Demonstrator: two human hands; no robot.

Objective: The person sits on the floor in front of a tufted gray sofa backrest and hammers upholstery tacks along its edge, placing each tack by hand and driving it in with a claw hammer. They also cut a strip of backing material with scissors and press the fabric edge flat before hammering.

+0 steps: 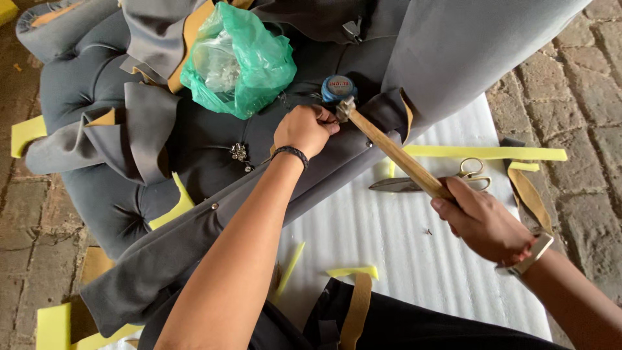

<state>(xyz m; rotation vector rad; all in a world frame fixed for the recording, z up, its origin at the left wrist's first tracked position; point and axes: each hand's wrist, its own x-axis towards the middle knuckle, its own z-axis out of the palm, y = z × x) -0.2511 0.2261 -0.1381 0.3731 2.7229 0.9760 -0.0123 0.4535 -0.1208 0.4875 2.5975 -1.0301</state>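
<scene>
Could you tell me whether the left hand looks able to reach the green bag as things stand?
Probably yes. The left hand rests on the grey fabric just below the green bag, with nothing between them. Its fingers are pinched at the hammer head, though, so it would have to let go first.

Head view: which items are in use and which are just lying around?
In use:
- left hand pinching at the grey upholstery
- right hand gripping the wooden-handled hammer

Lying about:
- scissors on the white foam sheet
- green plastic bag
- yellow foam strip
- blue round tin
</scene>
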